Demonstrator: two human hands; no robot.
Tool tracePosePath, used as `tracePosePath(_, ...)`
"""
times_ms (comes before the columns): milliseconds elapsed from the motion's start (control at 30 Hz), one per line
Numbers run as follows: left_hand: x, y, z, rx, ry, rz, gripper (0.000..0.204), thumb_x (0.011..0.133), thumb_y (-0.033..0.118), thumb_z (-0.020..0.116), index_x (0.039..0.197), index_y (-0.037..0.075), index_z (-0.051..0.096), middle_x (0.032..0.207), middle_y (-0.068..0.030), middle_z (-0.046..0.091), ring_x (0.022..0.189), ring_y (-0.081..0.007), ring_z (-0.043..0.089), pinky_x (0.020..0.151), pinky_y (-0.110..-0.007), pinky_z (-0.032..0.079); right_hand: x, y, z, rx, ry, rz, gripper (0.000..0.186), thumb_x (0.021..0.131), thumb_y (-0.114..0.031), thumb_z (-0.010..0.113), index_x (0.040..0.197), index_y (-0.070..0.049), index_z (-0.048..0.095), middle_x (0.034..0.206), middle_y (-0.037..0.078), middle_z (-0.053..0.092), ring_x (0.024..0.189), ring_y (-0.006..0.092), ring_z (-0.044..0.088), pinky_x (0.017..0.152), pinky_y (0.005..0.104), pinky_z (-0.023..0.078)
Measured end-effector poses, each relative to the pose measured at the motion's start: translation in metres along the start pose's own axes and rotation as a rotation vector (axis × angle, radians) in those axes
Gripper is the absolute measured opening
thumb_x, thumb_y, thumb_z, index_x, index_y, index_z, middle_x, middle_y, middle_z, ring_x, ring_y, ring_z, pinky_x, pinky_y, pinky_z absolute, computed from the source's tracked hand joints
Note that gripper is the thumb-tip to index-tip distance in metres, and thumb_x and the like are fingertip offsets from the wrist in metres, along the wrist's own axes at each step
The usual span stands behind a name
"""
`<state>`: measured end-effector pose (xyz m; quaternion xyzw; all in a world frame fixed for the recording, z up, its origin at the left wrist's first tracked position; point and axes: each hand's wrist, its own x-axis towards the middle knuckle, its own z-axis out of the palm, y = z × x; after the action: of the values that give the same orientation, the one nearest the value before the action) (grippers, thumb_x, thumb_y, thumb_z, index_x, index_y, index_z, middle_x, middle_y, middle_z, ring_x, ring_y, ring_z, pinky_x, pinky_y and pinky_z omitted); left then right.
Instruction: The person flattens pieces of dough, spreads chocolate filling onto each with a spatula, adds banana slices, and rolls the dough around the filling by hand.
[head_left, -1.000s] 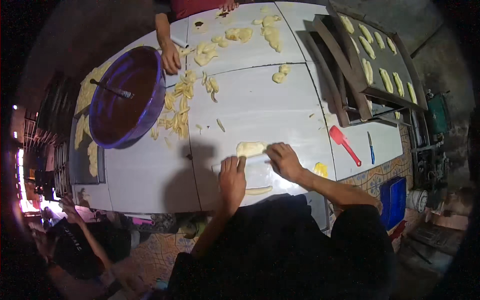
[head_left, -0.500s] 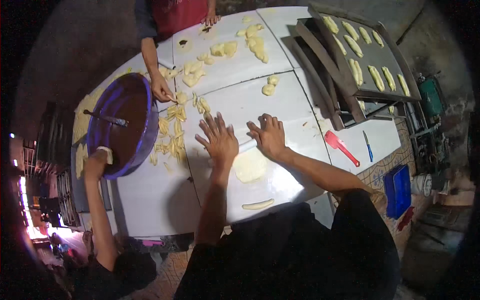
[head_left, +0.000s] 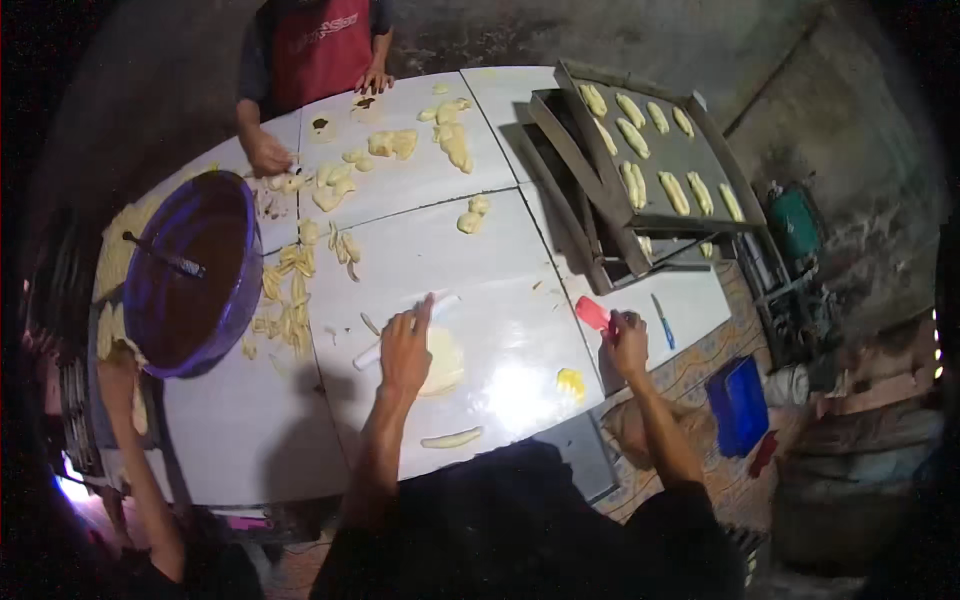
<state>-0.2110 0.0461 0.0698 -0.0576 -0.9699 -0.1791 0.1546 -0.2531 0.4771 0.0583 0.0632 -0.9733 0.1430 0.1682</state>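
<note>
My left hand (head_left: pixel 404 352) lies over a white rolling pin (head_left: pixel 368 357), fingers bent around it and the index finger stretched forward. Beside that hand is a flattened sheet of pale dough (head_left: pixel 445 364), partly covered by it. Closer to me sits a thin roll of dough (head_left: pixel 452 438). My right hand (head_left: pixel 627 346) is closed on the handle of a red spatula (head_left: pixel 592 313), whose broad blade points away to the left. A yellow smear of soft fat (head_left: pixel 571 384) shows on the tabletop, left of my right wrist.
A blue-handled knife (head_left: pixel 664 322) lies right of the spatula. Metal trays (head_left: pixel 655 150) of shaped dough are stacked far right. At left, a purple tub (head_left: pixel 243 300) stands by dough strips (head_left: pixel 296 262). One person works across the table, another person's arm (head_left: pixel 150 490) reaches in at left.
My right hand has left the rolling pin and moved right onto the red spatula. My left hand stays at the pin, which is now more tilted. The yellow smear has come into sight.
</note>
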Motion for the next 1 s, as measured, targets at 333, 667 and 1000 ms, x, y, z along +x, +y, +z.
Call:
tracePosePath(333,-0.191,-0.028,-0.068,0.271,0.297,-0.709,0.074,0.075,-0.005,0.061,0.147,0.008,0.052,0.118,-0.0180,0.058,0.110,-0.0390,0.053,0.097,-0.051,0.044,0.037,-0.092,-0.002,0.568,-0.398,0.036,0.036,0.083,0.009,0.067,0.119,0.004,0.067,0.103,0.013,0.071,0.078,0.0154,0.069,0.065,0.0310,0.055)
tracePosePath(667,-0.224,-0.041,-0.044,0.156,0.561,-0.914,0.049,0.081,0.006,0.063,0.129,0.009,0.069,0.108,-0.0175,0.063,0.101,-0.0371,0.061,0.093,-0.055,0.047,0.194,-0.575,-0.004,0.500,-0.449,-1.330,0.023,0.092,-0.009,0.067,0.114,-0.002,0.070,0.104,0.018,0.067,0.080,0.0346,0.067,0.071,0.0444,0.054)
tracePosePath(1000,-0.228,-0.041,-0.042,0.400,0.491,-1.009,0.020,0.094,0.019,0.059,0.109,0.011,0.070,0.104,-0.0117,0.067,0.098,-0.0317,0.064,0.086,-0.050,0.047,0.198,-0.730,0.130,-0.069,-0.935,-1.686,0.022,0.075,-0.017,0.068,0.089,0.000,0.069,0.089,0.021,0.073,0.087,0.0384,0.070,0.072,0.0487,0.055)
